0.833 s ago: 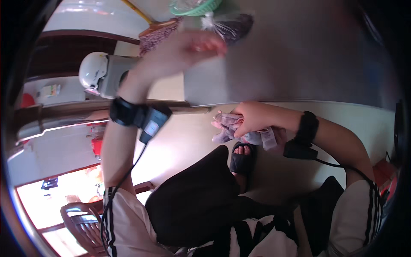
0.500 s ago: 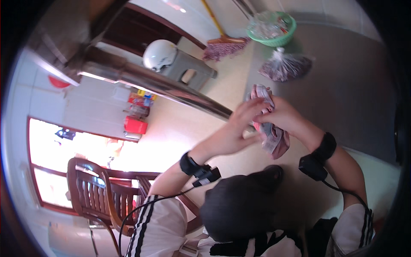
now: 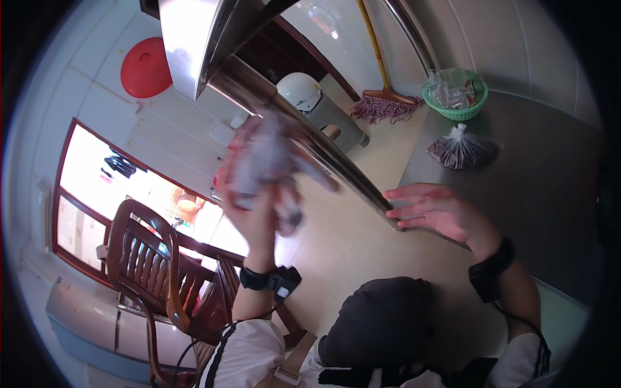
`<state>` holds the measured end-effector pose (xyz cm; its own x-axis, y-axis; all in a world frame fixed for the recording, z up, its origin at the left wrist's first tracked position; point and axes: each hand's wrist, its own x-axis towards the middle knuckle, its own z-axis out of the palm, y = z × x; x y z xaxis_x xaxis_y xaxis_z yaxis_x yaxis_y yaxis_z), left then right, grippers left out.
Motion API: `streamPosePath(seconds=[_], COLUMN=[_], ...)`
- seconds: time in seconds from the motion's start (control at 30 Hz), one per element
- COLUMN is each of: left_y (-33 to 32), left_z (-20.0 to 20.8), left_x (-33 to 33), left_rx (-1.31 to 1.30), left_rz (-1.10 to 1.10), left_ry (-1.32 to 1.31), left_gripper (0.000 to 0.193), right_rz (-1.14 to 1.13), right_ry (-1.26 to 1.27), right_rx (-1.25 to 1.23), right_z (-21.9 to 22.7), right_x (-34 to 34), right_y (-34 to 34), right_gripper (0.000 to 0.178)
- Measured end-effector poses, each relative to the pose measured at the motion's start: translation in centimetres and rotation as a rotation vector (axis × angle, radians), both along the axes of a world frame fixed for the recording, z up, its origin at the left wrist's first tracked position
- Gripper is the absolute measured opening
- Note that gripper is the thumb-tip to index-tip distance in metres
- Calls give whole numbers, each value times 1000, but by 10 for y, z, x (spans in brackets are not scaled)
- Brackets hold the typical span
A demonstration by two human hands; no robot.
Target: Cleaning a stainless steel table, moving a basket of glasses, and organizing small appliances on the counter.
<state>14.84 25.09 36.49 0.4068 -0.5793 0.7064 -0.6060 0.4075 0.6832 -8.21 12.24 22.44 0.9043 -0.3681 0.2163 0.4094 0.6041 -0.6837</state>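
My left hand (image 3: 253,216) is closed on a pinkish-grey cloth (image 3: 266,158), raised beside the shiny metal bar (image 3: 323,161). Motion smears the cloth, and part of it dangles below the hand. Whether it touches the bar I cannot tell. My right hand (image 3: 446,213) is empty, its fingers stretched out toward the left, over the near-left edge of the dark grey tabletop (image 3: 530,187).
On the tabletop's far end are a tied plastic bag of dark contents (image 3: 463,150) and a green basket (image 3: 458,113) holding clear plastic. Beyond the bar are a mop (image 3: 388,103), a grey stool (image 3: 343,119) and a white helmet (image 3: 299,90). A wooden chair (image 3: 152,258) stands left.
Both hands were together on the cloth. They have parted: my left hand has carried it left and up, while the right hand has let go and moved slightly right and down.
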Motion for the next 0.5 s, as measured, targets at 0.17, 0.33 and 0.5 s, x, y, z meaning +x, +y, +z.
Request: streamPosePath(seconds=[0.17, 0.33, 0.5], left_y=[-39, -81, -65], left_z=[28, -12, -92], left_x=[24, 32, 26], left_rx=[-319, -248, 54], left_rz=[107, 480, 326], left_ry=[-4, -549, -370], left_gripper=[46, 65, 72], right_rz=[-41, -62, -46], right_ry=[71, 241, 278], right_rx=[127, 142, 190], right_z=[-23, -36, -49], right_x=[-15, -15, -12], right_y=[-13, -14, -15], right_gripper=[34, 31, 32])
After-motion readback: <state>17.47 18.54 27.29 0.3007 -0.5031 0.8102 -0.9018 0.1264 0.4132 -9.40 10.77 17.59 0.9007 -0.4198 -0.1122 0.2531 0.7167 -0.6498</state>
